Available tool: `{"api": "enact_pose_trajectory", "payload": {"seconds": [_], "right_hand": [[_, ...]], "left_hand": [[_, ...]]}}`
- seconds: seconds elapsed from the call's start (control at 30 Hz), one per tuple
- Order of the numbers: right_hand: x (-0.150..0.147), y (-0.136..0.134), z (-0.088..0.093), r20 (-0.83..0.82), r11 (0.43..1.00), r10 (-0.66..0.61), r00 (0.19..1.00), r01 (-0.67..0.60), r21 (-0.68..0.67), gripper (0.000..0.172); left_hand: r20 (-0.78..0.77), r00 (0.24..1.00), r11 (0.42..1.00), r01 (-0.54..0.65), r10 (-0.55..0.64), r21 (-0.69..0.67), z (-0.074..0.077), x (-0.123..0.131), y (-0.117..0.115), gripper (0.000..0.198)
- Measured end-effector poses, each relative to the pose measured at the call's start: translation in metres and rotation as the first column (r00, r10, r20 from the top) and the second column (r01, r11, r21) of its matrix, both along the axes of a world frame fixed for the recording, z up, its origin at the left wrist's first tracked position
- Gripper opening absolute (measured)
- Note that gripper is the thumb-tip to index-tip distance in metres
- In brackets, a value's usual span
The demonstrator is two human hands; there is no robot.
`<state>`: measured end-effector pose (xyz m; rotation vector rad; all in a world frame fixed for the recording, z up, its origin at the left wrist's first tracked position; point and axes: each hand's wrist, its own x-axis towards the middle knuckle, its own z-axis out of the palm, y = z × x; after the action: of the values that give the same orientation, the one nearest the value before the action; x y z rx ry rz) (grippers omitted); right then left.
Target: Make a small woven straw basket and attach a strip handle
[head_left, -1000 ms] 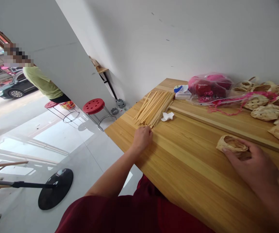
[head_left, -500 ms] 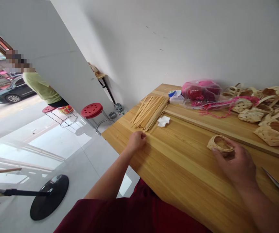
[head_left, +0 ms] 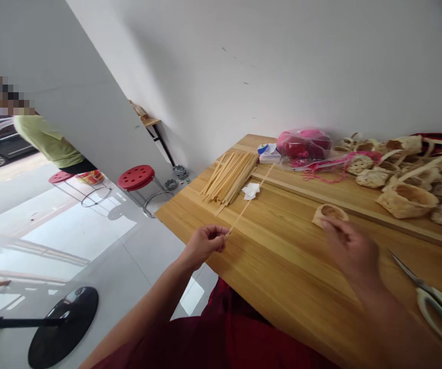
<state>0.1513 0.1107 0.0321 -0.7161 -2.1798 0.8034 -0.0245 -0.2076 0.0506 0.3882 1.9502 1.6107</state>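
My left hand (head_left: 204, 245) pinches the near end of one thin pale strip (head_left: 248, 201), which slants up across the wooden table (head_left: 282, 266). Its far end lies beside the pile of like strips (head_left: 228, 175) near the table's left corner. My right hand (head_left: 349, 251) rests on the table with fingers curled on a small woven basket (head_left: 327, 212).
Scissors (head_left: 434, 302) lie at the right edge. Several woven baskets (head_left: 407, 197) and a plastic bag of pink cord (head_left: 305, 147) sit along the wall. A crumpled tissue (head_left: 250, 190) lies by the strips. Red stools (head_left: 135, 178) and a person in a green shirt (head_left: 46, 143) are on the left.
My left hand has drawn one strip out of the pile and pulled it back toward me. The right hand stays on the small basket. The view has shifted right, showing scissors.
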Motion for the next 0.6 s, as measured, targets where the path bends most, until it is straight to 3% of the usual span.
{"api": "enact_pose_trajectory", "payload": {"seconds": [0.03, 0.1, 0.2, 0.23, 0.3, 0.6], "right_hand": [[-0.002, -0.017, 0.006, 0.011, 0.98, 0.07, 0.997, -0.067, -0.185, 0.04], [-0.01, -0.051, 0.015, -0.003, 0.85, 0.249, 0.969, -0.22, -0.478, 0.046], [-0.021, -0.083, 0.019, -0.111, 0.62, 0.303, 0.947, -0.284, -0.731, 0.058], [-0.023, -0.089, 0.018, -0.135, 0.584, 0.285, 0.949, -0.284, -0.76, 0.059], [-0.023, -0.093, 0.016, -0.155, 0.561, 0.258, 0.954, -0.278, -0.779, 0.06], [-0.014, -0.095, 0.019, -0.144, 0.626, 0.28, 0.949, -0.295, -0.722, 0.054]], "left_hand": [[0.043, 0.998, 0.999, 0.05, -0.051, 0.02, -0.001, 0.01, 0.004, 0.038], [0.131, 0.979, 0.987, 0.151, -0.158, 0.063, -0.004, 0.028, 0.012, 0.036], [0.241, 0.929, 0.96, 0.268, -0.28, 0.083, -0.012, 0.049, 0.019, 0.037], [0.277, 0.912, 0.953, 0.295, -0.303, 0.073, -0.014, 0.054, 0.021, 0.039], [0.333, 0.884, 0.942, 0.332, -0.328, 0.048, -0.017, 0.06, 0.021, 0.045], [0.316, 0.869, 0.915, 0.403, -0.38, -0.008, -0.021, 0.064, 0.013, 0.056]]}}
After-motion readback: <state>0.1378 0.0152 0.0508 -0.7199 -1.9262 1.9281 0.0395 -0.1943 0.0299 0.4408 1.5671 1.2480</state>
